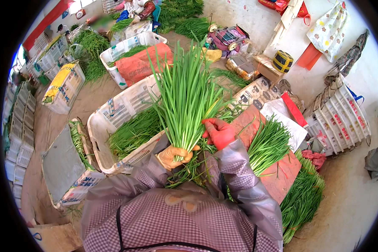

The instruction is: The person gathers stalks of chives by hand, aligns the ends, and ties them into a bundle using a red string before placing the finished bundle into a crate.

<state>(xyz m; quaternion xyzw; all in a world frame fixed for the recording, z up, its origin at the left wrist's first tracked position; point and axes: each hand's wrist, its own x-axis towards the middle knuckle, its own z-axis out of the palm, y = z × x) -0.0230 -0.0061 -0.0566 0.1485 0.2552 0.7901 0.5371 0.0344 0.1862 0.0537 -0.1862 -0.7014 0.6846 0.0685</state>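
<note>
In my left hand, in a tan glove, the lower ends of a bunch of garlic chives are gripped, with the leaves fanned upward. At the bunch's right edge is my right hand, in a red glove, its fingers pinched. A yellowed garlic chive leaf runs down to those fingertips; the exact contact is partly hidden. Loose chive scraps lie below my hands. To the right, a smaller pile of chives rests on a reddish board.
A white crate with chives stands at left, before another crate bearing a red cloth. Bundled chives lie at right. A wooden stool holds a tape roll. Another person sits at the back.
</note>
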